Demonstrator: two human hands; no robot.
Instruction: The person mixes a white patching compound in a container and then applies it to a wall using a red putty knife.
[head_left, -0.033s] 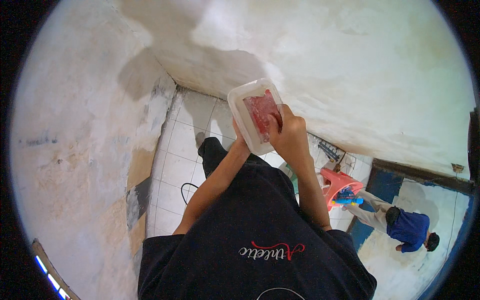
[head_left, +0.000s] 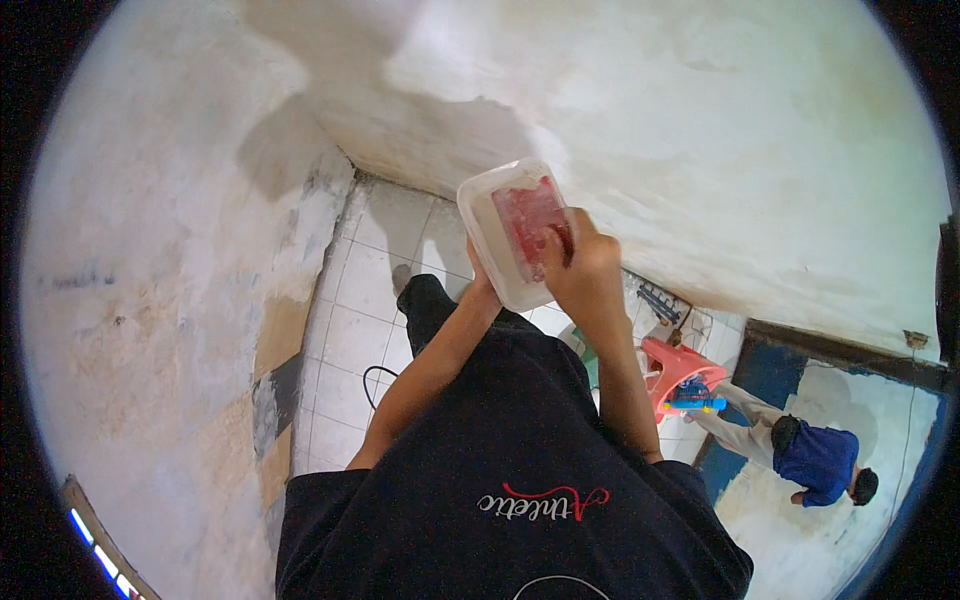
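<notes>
My left hand (head_left: 481, 277) is wrapped round the underside and near left side of a white rectangular plastic tub (head_left: 483, 240), most of its fingers hidden beneath. The tub is held up in front of me, tilted, with pale paste inside. In my right hand (head_left: 583, 262) is a flat red putty spreader (head_left: 530, 215), smeared with whitish paste. The thumb lies along its face and the fingers curl behind its right edge. The spreader is over the tub's opening; whether it touches the paste I cannot tell.
Patchy plastered walls (head_left: 680, 150) meet in a corner ahead, above a white tiled floor (head_left: 365, 270). On the right stands a pink plastic stool (head_left: 660, 370) with a blue tool (head_left: 695, 403) on it. Beyond it is another person (head_left: 815, 460) in blue. A black cable loop (head_left: 370, 385) lies at left.
My right hand and the red spreader have shifted slightly to the right over the tub. The tub and my left hand have barely moved.
</notes>
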